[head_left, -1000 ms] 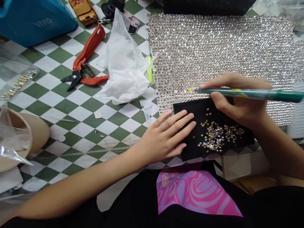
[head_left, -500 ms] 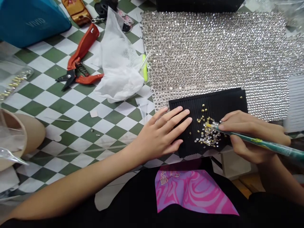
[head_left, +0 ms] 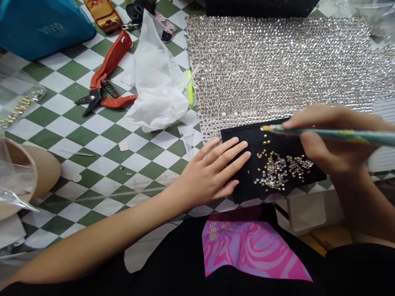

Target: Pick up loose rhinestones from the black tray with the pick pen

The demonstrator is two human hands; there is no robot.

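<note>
Left hand [head_left: 212,174] fingers flat on black tray [head_left: 243,191]; right hand [head_left: 330,142] fingers pinch pen [head_left: 333,134].

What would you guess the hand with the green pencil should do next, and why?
Probably carry the pencil tip forward onto the rhinestone sheet. The right hand holds the pencil raised above the black tray, tip pointing at the sheet's near edge.

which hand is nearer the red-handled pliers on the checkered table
Left. The left hand lies flat on the black ridged tray's left edge, right of the red-handled pliers; the right hand, holding a green pen, is farther right.
</note>
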